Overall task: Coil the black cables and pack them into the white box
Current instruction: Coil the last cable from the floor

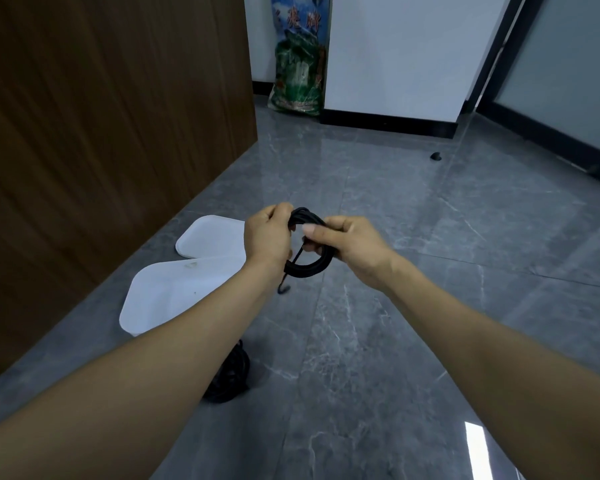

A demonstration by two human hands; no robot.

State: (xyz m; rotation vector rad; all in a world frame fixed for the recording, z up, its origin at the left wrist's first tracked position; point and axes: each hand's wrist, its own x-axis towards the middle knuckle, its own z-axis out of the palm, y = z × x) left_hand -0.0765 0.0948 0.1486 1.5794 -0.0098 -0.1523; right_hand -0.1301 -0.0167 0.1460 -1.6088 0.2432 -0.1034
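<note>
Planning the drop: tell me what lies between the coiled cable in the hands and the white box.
Head view: only the left hand and wrist lie between cable coil and white box.

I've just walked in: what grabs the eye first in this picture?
Two bare hands meet mid-frame, the left hand and right hand both gripping a coiled black cable above the grey floor. Left of them on the floor lies an open white box, and another black cable bundle lies nearer, partly behind the left forearm.

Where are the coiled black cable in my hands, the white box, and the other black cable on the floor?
coiled black cable (309, 268): head view, lower curve of the coil.
white box (174, 292): head view, bare inside bottom.
black cable on the floor (231, 375): head view, middle of the visible bundle.
</note>
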